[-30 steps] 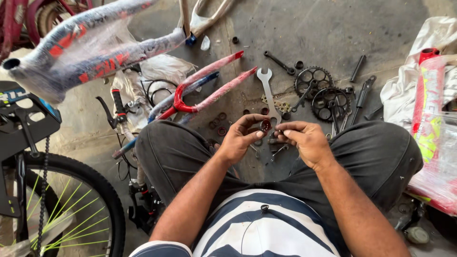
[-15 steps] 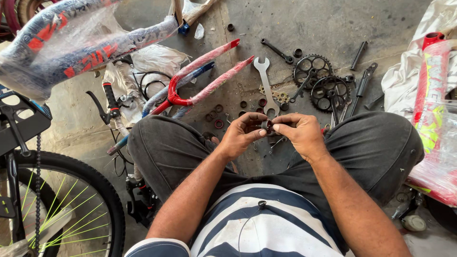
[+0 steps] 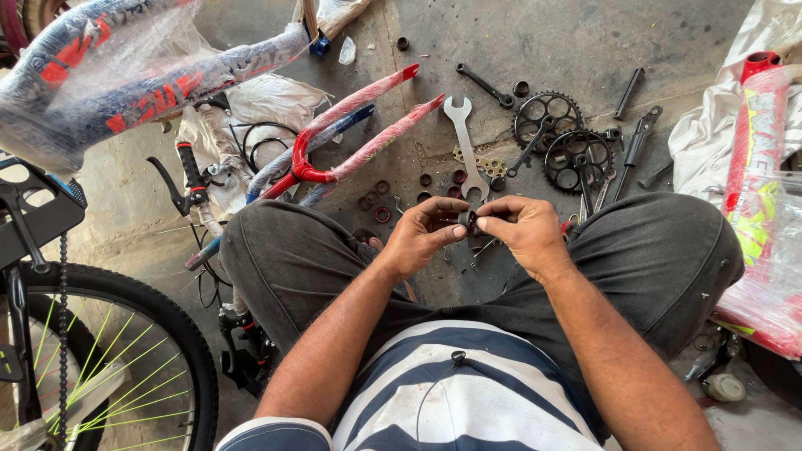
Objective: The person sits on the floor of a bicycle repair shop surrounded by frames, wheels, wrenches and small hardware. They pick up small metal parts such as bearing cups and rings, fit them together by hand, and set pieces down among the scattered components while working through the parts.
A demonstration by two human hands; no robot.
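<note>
Head view: left hand and right hand, as 0.5 s ago, both pinched shut on small dark round metal part; silver flat spanner unmoved.

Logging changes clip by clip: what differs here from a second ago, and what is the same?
Little changed. Both hands kept their grip on the small dark round part between the knees; the left hand and right hand only shifted their fingers slightly around it. The view tilted a little. The flat spanner, chainrings and red fork lie on the floor as before.
</note>
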